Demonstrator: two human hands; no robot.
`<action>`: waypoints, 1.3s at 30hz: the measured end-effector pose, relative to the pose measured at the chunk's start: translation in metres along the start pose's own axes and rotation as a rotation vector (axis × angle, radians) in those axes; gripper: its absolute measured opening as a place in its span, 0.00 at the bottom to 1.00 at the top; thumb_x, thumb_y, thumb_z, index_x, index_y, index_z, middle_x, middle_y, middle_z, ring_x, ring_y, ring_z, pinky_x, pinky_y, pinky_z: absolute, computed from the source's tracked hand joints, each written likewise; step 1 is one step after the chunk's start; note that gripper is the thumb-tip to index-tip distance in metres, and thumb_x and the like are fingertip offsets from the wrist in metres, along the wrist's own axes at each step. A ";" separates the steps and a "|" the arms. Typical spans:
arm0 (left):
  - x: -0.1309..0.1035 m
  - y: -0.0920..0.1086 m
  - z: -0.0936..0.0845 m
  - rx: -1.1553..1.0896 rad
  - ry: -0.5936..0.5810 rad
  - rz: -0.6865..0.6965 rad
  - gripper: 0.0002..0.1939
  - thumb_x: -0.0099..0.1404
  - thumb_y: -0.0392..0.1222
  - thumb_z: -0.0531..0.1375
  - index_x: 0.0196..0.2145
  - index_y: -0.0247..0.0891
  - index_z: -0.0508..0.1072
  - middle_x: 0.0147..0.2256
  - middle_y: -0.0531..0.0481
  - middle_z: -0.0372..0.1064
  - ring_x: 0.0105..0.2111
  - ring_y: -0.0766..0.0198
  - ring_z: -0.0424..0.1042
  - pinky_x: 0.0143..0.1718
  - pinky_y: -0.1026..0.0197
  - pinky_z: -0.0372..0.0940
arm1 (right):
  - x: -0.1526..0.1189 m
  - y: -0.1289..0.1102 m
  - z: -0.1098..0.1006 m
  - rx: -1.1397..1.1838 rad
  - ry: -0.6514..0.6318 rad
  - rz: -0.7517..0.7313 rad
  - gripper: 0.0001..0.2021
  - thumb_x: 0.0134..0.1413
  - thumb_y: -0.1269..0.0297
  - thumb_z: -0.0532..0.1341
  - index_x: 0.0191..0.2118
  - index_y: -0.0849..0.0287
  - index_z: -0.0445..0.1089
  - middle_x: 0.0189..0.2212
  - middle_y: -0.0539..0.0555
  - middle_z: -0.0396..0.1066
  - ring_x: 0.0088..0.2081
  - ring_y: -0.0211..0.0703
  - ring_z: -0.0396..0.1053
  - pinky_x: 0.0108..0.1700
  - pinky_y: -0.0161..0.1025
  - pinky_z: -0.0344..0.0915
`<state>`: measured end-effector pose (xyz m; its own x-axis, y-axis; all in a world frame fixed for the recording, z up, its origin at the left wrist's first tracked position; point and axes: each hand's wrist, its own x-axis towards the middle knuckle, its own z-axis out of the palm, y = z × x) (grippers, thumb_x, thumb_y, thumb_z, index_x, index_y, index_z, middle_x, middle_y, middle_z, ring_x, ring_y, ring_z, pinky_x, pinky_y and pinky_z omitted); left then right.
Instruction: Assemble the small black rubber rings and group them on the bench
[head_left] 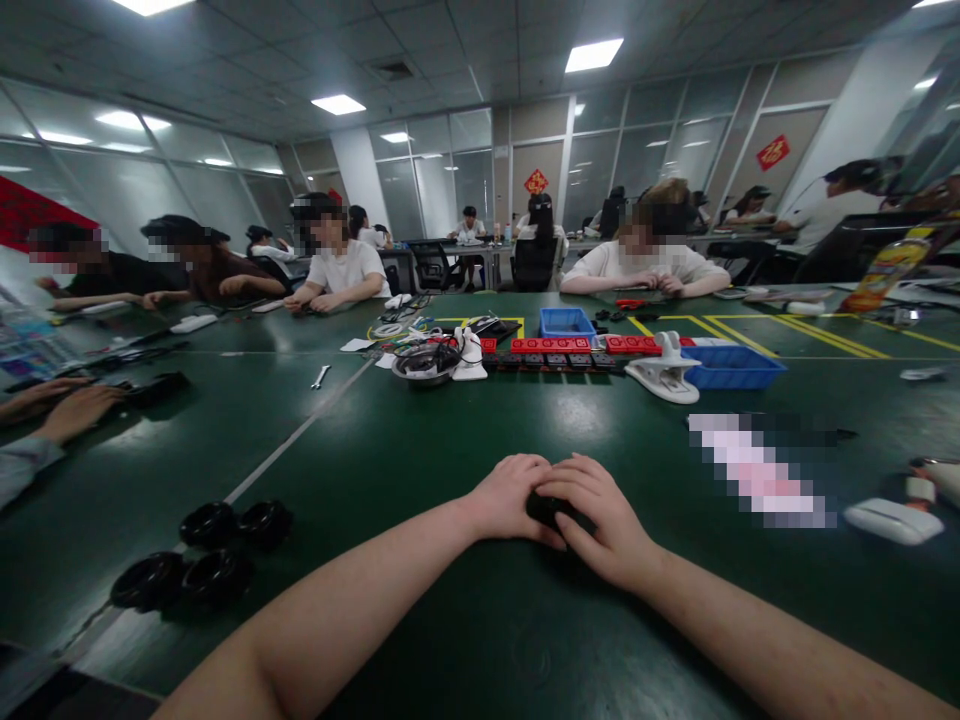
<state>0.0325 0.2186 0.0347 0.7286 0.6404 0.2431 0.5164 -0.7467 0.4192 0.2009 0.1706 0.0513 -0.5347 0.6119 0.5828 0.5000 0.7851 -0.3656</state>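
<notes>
Both hands meet on the green table (420,450) around a small black object (551,508). My left hand (516,500) curves round its left side, with the fingertips touching the other hand. From the right, my right hand (600,515) lays its fingers over the top, its thumb at the near side. Most of the black object is hidden by the fingers, so its kind cannot be made out. Several black rings (208,525) lie in a group at the left, apart from my hands.
Beyond my hands are red blocks (551,346), blue trays (735,368), a metal bowl (426,365) and a white clamp (666,370). A wrench (321,377) lies left. At the right is a white case (892,522). Another person's hands (79,405) rest at the left edge.
</notes>
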 end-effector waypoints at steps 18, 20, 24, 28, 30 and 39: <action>-0.003 0.021 0.010 0.171 0.131 -0.163 0.29 0.44 0.65 0.60 0.34 0.38 0.65 0.33 0.50 0.60 0.38 0.58 0.61 0.47 0.52 0.55 | 0.002 0.025 0.013 -0.014 0.010 0.344 0.12 0.49 0.55 0.57 0.27 0.58 0.57 0.25 0.50 0.60 0.29 0.41 0.58 0.31 0.38 0.56; -0.003 0.019 0.010 0.154 0.120 -0.151 0.25 0.46 0.62 0.60 0.33 0.38 0.65 0.32 0.51 0.60 0.37 0.58 0.61 0.44 0.55 0.57 | 0.002 0.025 0.014 -0.035 0.000 0.338 0.11 0.49 0.57 0.57 0.26 0.58 0.57 0.25 0.50 0.60 0.29 0.41 0.58 0.31 0.38 0.56; -0.002 0.016 0.009 0.114 0.097 -0.131 0.23 0.47 0.58 0.61 0.32 0.37 0.66 0.31 0.51 0.60 0.35 0.59 0.61 0.40 0.57 0.59 | 0.004 0.024 0.011 -0.056 -0.003 0.312 0.10 0.47 0.59 0.59 0.26 0.58 0.60 0.25 0.50 0.62 0.30 0.42 0.60 0.32 0.39 0.57; -0.002 0.010 0.006 0.047 0.046 -0.063 0.22 0.47 0.54 0.63 0.35 0.37 0.67 0.34 0.50 0.61 0.37 0.59 0.61 0.39 0.59 0.59 | 0.006 0.019 0.003 0.039 -0.050 0.170 0.04 0.48 0.65 0.58 0.32 0.58 0.66 0.30 0.52 0.68 0.34 0.43 0.63 0.39 0.43 0.58; -0.001 0.006 0.004 0.009 0.011 0.004 0.20 0.48 0.51 0.64 0.36 0.39 0.69 0.37 0.50 0.62 0.39 0.59 0.61 0.42 0.59 0.58 | 0.006 0.017 0.001 0.135 -0.075 0.085 0.07 0.47 0.72 0.55 0.34 0.56 0.68 0.32 0.51 0.70 0.37 0.43 0.64 0.42 0.43 0.58; 0.000 -0.001 0.005 0.033 -0.047 0.095 0.17 0.49 0.53 0.63 0.35 0.44 0.71 0.43 0.51 0.61 0.44 0.57 0.60 0.47 0.55 0.54 | 0.005 0.011 0.001 0.289 -0.084 0.032 0.11 0.41 0.76 0.49 0.21 0.56 0.65 0.29 0.48 0.72 0.42 0.44 0.64 0.53 0.52 0.48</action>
<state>0.0346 0.2184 0.0296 0.7950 0.5578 0.2383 0.4582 -0.8097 0.3666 0.2033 0.1824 0.0495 -0.5825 0.6332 0.5096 0.3094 0.7525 -0.5814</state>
